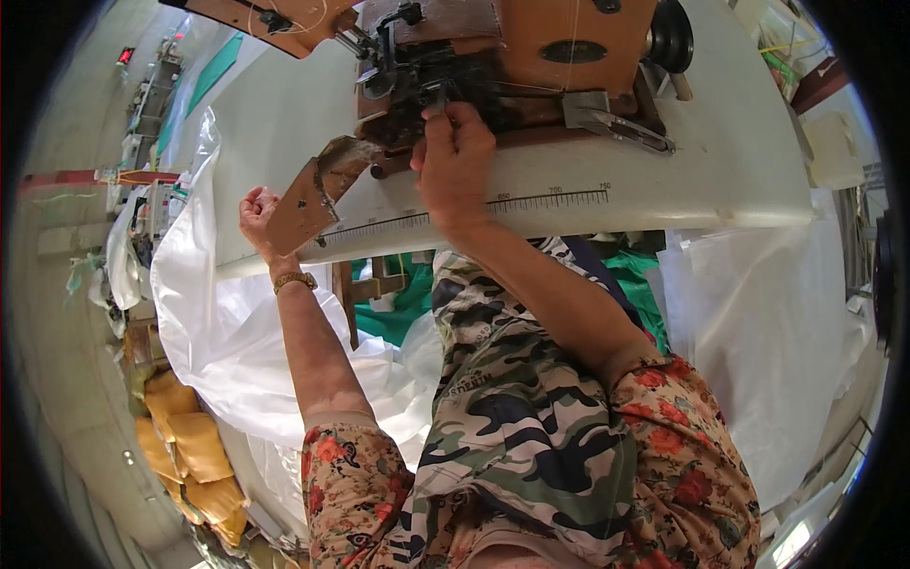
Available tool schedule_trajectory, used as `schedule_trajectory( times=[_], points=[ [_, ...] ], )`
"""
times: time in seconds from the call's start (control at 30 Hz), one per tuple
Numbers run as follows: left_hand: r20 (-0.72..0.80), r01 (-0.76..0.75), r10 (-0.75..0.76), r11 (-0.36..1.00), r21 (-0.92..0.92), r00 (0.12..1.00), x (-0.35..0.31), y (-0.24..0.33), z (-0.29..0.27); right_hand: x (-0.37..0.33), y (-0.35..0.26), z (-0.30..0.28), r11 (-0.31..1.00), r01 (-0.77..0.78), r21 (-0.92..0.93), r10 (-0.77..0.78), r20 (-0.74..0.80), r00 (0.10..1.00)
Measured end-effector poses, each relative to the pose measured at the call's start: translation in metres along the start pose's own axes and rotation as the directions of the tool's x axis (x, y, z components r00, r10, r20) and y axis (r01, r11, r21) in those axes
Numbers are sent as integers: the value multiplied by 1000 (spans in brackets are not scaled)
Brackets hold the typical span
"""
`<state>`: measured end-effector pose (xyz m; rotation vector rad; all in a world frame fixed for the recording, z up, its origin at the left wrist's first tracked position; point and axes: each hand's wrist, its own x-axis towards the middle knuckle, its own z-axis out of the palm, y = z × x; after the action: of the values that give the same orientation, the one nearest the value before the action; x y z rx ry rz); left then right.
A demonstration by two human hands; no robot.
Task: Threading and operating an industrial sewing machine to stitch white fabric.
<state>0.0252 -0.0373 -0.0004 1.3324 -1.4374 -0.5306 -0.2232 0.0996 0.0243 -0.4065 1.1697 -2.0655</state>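
A tan industrial sewing machine (531, 43) stands on the pale worktable in front of me. Its dark, oily mechanism (455, 81) lies exposed at the front. My right hand (457, 161) reaches up to that mechanism, fingers closed around a small metal piece I cannot make out clearly. A brown metal cover plate (305, 204) juts out to the left of the mechanism, tilted toward me. Beside and partly behind this plate, my left hand (256, 216) has its fingers curled; what they hold, if anything, is hidden. A watch (296, 282) is on my left wrist.
A printed ruler scale (555, 200) runs along the front edge of the table (730, 171). White sheet material (227, 351) hangs at the left, with more translucent sheeting (758, 332) at the right. Yellow bundles (201, 450) lie at the lower left. A black handwheel (671, 36) sits at the machine's right end.
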Motion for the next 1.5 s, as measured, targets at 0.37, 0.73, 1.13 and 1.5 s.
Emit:
schedule_trajectory(
  times=[0.37,0.73,1.13,1.5],
  points=[
    [-15,13,-12,996,86,1000,-3,8,1,-4,-6,-3,998,-30,61,29,11,1000],
    [-14,-11,12,997,77,1000,-4,11,2,-2,-6,-3,996,-55,72,54,14,998],
    [4,5,-5,999,53,1000,-3,7,1,-2,-9,-4,988,-101,121,97,38,994],
    [20,-32,31,996,78,999,-1,0,-1,-2,-9,-7,986,-102,129,96,49,994]
  ],
)
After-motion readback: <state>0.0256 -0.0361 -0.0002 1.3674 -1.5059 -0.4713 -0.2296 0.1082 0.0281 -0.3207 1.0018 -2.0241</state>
